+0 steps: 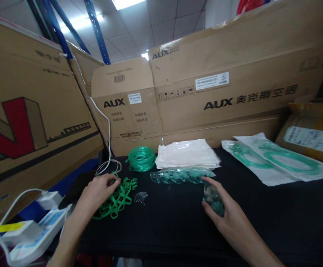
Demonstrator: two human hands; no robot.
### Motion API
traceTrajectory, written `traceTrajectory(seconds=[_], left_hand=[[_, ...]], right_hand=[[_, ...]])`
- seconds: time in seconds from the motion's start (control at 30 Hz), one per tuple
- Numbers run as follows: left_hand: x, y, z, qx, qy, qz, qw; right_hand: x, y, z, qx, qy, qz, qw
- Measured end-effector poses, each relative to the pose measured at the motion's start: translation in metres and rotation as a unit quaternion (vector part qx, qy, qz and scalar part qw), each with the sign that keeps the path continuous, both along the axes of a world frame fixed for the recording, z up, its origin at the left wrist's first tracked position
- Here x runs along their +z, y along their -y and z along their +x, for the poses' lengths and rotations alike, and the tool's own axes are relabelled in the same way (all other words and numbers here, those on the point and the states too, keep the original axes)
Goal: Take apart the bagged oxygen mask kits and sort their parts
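The right hand, right of centre in the lower half of the frame, has its thumb and fingers curved around a clear mask. The mask sits inside that grip, between thumb tip and fingers and in front of the palm, and I can see the greenish plastic through the gap. Just above the fingertips, at mid-frame, a row of clear masks lies overlapping on the black table; whether the index finger touches the nearest one I cannot tell.

Over at left of centre, the left hand is curled at the upper edge of a tangle of green straps. Its thumb and forefinger are bent close to each other, but I can't tell whether they pinch a strap; most of the tangle spreads to the right of and below the hand. Just right of the straps lies a little bunch of thin metal strips.

Behind the row, near the middle of the frame, a coil of green tubing lies beside a stack of white sheets. Packets of tubing rest at the right, and a white power strip fills the lower left corner.
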State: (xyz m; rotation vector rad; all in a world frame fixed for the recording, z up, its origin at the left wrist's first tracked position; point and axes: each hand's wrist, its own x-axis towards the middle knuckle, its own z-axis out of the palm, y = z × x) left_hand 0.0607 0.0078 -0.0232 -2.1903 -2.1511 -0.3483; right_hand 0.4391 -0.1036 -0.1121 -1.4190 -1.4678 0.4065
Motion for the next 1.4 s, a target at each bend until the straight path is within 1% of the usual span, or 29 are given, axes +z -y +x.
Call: traceTrajectory(seconds=[0.1, 0.17, 0.2, 0.23, 0.3, 0.37, 0.4, 0.43, 0.5, 0.57, 0.63, 0.7, 0.77, 0.8, 0.87, 0.93, 1.0, 1.1, 1.2, 1.3, 1.4], left_hand=[[-0.008, 0.0, -0.004, 0.008, -0.033, -0.011, 0.999], [-0.008, 0.006, 0.0, 0.023, -0.036, 0.019, 0.999], [-0.007, 0.009, 0.003, 0.019, -0.033, 0.043, 0.998], [-0.007, 0.011, 0.008, 0.002, -0.028, 0.069, 0.997], [-0.009, 0.014, 0.018, -0.068, -0.009, 0.101, 0.993], [-0.014, 0.011, 0.027, -0.15, 0.01, 0.089, 0.985], [-0.018, 0.008, 0.029, -0.182, 0.014, 0.071, 0.981], [-0.021, 0.004, 0.03, -0.2, 0.014, 0.053, 0.978], [-0.026, -0.005, 0.03, -0.206, 0.008, 0.031, 0.978], [-0.026, -0.009, 0.033, -0.198, 0.015, 0.055, 0.979], [-0.02, -0.003, 0.044, -0.198, 0.051, 0.111, 0.973], [-0.01, 0.014, 0.067, -0.214, 0.114, 0.148, 0.959], [-0.003, 0.038, 0.1, -0.255, 0.196, 0.095, 0.942], [0.0, 0.049, 0.118, -0.283, 0.229, 0.045, 0.93], [0.0, 0.065, 0.153, -0.331, 0.28, -0.028, 0.901], [-0.005, 0.071, 0.181, -0.359, 0.31, -0.077, 0.877], [-0.012, 0.07, 0.2, -0.368, 0.331, -0.099, 0.863], [-0.023, 0.062, 0.21, -0.368, 0.344, -0.099, 0.858], [-0.028, 0.058, 0.208, -0.365, 0.358, -0.095, 0.854], [-0.026, 0.057, 0.204, -0.375, 0.369, -0.083, 0.846], [-0.02, 0.053, 0.209, -0.402, 0.355, -0.043, 0.843]], right_hand=[[0.001, 0.001, -0.002, -0.002, 0.005, 0.0, 1.0], [0.002, 0.003, -0.004, -0.007, 0.001, 0.002, 1.0], [0.003, 0.003, -0.005, -0.01, -0.003, 0.003, 1.0], [0.004, 0.003, -0.005, -0.012, -0.007, 0.001, 1.0], [0.005, 0.004, -0.007, -0.01, -0.017, -0.005, 1.0], [0.006, 0.004, -0.007, -0.008, -0.025, -0.009, 1.0], [0.006, 0.004, -0.007, -0.006, -0.027, -0.009, 1.0], [0.006, 0.004, -0.007, -0.005, -0.027, -0.009, 1.0], [0.007, 0.005, -0.007, -0.005, -0.024, -0.013, 1.0], [0.009, 0.006, -0.007, -0.002, -0.019, -0.019, 1.0], [0.011, 0.008, -0.007, 0.006, -0.014, -0.013, 1.0], [0.013, 0.009, -0.007, 0.026, -0.008, 0.003, 1.0], [0.015, 0.009, -0.007, 0.051, -0.002, 0.015, 0.999], [0.015, 0.009, -0.006, 0.06, 0.0, 0.019, 0.998], [0.014, 0.008, -0.006, 0.071, -0.002, 0.023, 0.997], [0.011, 0.007, -0.006, 0.077, -0.012, 0.021, 0.997], [0.008, 0.006, -0.006, 0.083, -0.026, 0.013, 0.996], [0.006, 0.006, -0.007, 0.083, -0.04, 0.005, 0.996], [0.009, 0.008, -0.006, 0.099, -0.055, 0.001, 0.994], [0.018, 0.01, 0.0, 0.158, -0.113, -0.022, 0.981], [0.031, 0.006, 0.014, 0.209, -0.157, -0.07, 0.963]])
